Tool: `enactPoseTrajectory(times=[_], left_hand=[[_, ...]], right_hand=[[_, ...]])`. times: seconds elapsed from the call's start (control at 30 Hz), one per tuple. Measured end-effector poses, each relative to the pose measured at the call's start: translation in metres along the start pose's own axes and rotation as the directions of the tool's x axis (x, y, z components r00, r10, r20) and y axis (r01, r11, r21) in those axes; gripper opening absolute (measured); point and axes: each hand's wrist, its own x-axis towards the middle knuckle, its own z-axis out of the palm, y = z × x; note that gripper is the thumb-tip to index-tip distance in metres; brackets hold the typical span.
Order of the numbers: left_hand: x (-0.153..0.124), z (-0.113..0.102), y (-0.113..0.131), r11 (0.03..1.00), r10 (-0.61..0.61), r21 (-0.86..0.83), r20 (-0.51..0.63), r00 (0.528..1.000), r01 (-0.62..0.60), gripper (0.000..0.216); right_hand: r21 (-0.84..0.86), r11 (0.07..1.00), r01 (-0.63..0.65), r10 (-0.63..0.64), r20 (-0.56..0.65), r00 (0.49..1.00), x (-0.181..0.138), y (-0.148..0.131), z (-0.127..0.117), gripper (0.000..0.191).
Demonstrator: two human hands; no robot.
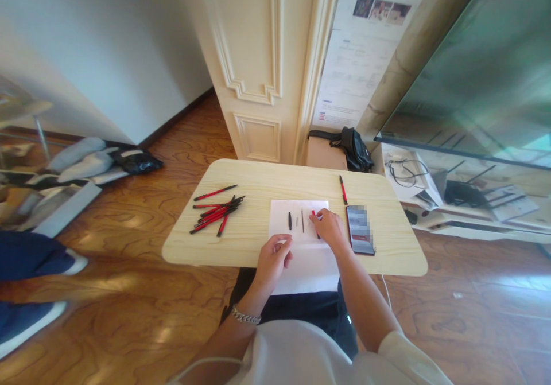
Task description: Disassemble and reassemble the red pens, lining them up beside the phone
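A white sheet of paper [305, 270] lies on the table and hangs over its front edge. In a row on it are a short black pen part [290, 221], a small pale spring-like piece [297, 222] and a thin dark refill [302, 221]. To their right lies a red pen barrel [314, 213], its upper end between the fingertips of my right hand [329, 227]. My left hand [274, 259] rests by the paper's left side, fingers loosely curled and apart, with nothing visible in it.
On the light wooden table [185, 247], several red-and-black pens [219, 212] form a pile at left. One more pen [343, 190] lies at right above a phone [360, 230]. A person's legs [30, 264] stand at left. A black bag [355, 150] sits behind the table.
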Motion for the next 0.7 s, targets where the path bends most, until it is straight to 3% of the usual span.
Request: enactPoseTrajectory(times=[0.23,0.37,0.57,0.7], left_hand=[[0.005,0.003,-0.001,1.000,0.001,0.022,0.009,1.000,-0.001,0.041],[0.007,0.006,-0.001,0.999,0.034,0.035,0.020,0.999,-0.035,0.037],[0.009,0.014,0.003,0.978,0.155,0.139,0.013,0.988,-0.155,0.032],[0.010,0.023,0.003,0.980,0.180,0.069,0.069,0.981,-0.185,0.034]], right_hand=[[0.050,0.998,-0.025,0.025,0.006,1.000,0.005,0.000,0.000,0.030],[0.217,0.976,-0.005,0.007,-0.007,1.000,0.003,0.004,-0.008,0.029],[0.590,0.806,0.044,-0.081,0.036,0.996,-0.019,-0.002,-0.022,0.030],[0.691,0.715,0.107,-0.164,0.017,0.986,-0.040,-0.016,-0.024,0.027]])
